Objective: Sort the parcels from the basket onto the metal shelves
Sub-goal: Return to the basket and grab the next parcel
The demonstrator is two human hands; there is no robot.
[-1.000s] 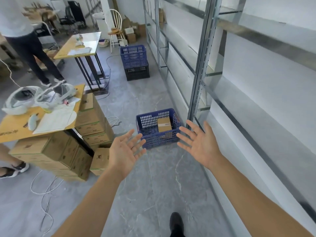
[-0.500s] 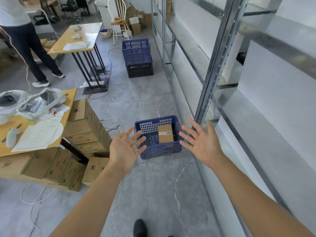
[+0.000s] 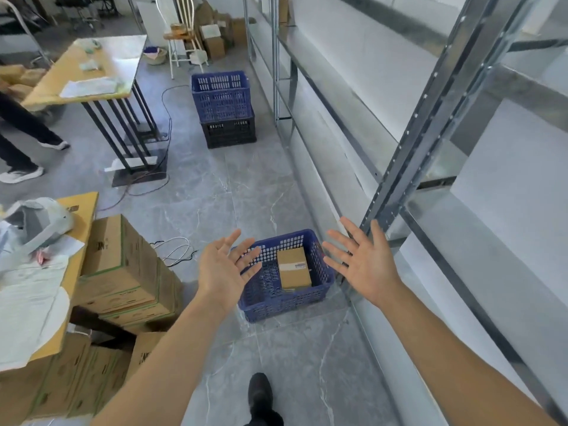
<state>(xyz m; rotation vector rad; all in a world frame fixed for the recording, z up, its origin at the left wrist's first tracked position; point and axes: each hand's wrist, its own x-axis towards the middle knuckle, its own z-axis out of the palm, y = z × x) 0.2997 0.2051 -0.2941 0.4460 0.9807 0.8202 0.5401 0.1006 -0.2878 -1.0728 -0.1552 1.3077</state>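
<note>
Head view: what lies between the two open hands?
In the head view, the blue basket with one brown parcel shows between the left hand and the right hand, lower down on the floor.

The basket (image 3: 285,298) is blue plastic full of little holes. The parcel (image 3: 293,267) inside is plain brown cardboard, matt. The shelves (image 3: 408,167) are shiny grey metal. The floor (image 3: 215,192) is smooth grey stone with white veins.

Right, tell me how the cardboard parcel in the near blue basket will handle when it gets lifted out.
The parcel looks like a taped cardboard box, so probably stiff rather than floppy. It is small beside the basket, so likely light, though its contents are hidden. Its flat faces lie level, so it should not roll; plain cardboard should grip fine.
</note>
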